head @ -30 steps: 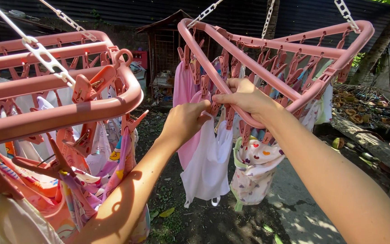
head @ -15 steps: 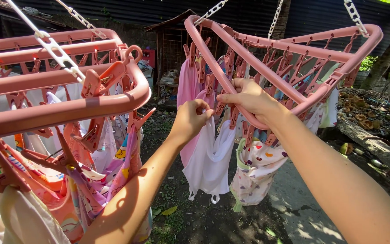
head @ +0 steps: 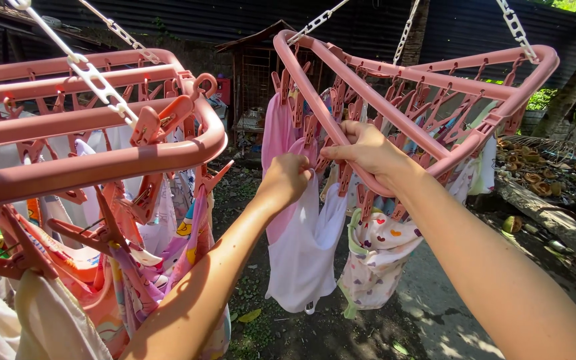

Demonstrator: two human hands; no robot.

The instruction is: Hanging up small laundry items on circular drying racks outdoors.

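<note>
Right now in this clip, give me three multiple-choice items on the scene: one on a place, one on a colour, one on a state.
1. Where does the white garment hang?
A. From the pink clip hanger on chains
B. On the ground
C. Over the wooden hut

2. What colour is the near clip hanger on the left of the view?
A. Blue
B. Pink
C. Green

3. What is the left hand doing?
A. Resting open on the ground
B. Holding a chain
C. Closed in a grip on cloth at the top of the white garment

Answers: 1 A, the garment dangles under the hanger's frame. 2 B, its bars and clips are pink. 3 C, the fingers are bunched on the fabric beside the right hand, which curls over the hanger bar.
</note>
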